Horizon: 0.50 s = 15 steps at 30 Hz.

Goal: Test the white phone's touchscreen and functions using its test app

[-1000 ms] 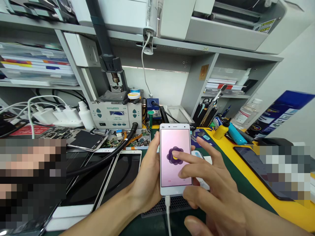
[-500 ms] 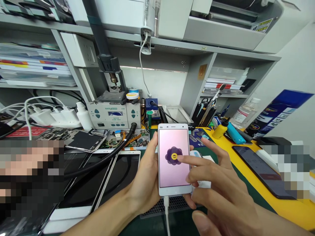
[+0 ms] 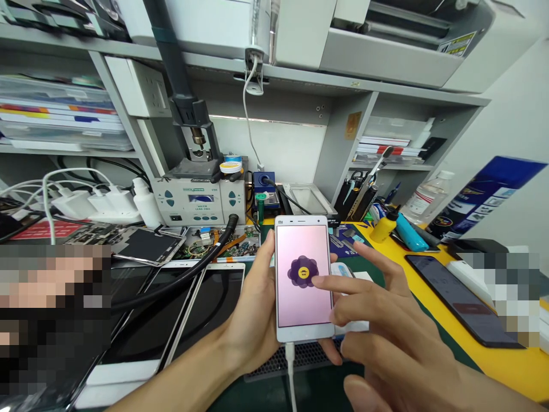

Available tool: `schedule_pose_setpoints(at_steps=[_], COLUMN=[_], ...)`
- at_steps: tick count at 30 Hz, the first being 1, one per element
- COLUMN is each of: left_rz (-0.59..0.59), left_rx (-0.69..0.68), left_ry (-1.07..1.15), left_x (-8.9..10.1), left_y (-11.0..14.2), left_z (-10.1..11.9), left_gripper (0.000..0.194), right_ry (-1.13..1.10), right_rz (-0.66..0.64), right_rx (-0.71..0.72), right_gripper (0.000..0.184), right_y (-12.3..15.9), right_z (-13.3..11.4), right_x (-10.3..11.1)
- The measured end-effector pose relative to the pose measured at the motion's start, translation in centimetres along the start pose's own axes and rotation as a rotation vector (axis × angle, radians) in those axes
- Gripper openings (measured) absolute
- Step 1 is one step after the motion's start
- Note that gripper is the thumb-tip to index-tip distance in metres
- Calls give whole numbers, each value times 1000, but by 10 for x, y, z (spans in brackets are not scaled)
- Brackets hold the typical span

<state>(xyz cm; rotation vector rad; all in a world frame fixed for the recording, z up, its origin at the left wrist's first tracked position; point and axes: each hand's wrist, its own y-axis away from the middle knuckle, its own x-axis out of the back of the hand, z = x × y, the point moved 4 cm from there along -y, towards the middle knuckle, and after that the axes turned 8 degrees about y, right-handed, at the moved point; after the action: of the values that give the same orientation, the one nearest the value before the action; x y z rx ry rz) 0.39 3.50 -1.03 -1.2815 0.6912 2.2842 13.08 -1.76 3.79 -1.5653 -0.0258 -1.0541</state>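
A white smartphone (image 3: pixel 300 309) stands upright in front of me, its lit pink screen showing a dark flower shape with a yellow centre. My left hand (image 3: pixel 257 303) is closed around the phone from the left and behind, with fingertips showing past its right edge. A white charging cable (image 3: pixel 290 366) is plugged into the phone's bottom end. My right hand (image 3: pixel 386 320) holds nothing, its fingers spread. One of its fingertips is over the screen beside the flower shape; whether it touches the glass I cannot tell.
Left lie dark-screened panels (image 3: pixel 218 292), crossed by a thick black hose (image 3: pixel 189 283). Behind are a hot-air station (image 3: pixel 197 200) and a tray of circuit boards (image 3: pixel 244 246). Another phone (image 3: pixel 458 303) lies right, near bottles (image 3: pixel 386 226) and a blue spray can (image 3: pixel 484 197).
My right hand has drawn slightly to the right, its fingertip shifting from the yellow centre towards the flower's edge. The phone and my left hand stay nearly still.
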Motion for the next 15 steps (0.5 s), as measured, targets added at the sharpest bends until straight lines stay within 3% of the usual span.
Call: schedule_pose_setpoints(at_steps=[15], left_rz=[-51], left_rx=[3], left_ry=[9], left_x=[-2], left_y=[0], left_z=[-1], left_gripper=[73], right_ry=[-15], right_rz=[72], right_rx=[-41], right_gripper=[9], right_y=[2], right_z=[0], right_x=[-3])
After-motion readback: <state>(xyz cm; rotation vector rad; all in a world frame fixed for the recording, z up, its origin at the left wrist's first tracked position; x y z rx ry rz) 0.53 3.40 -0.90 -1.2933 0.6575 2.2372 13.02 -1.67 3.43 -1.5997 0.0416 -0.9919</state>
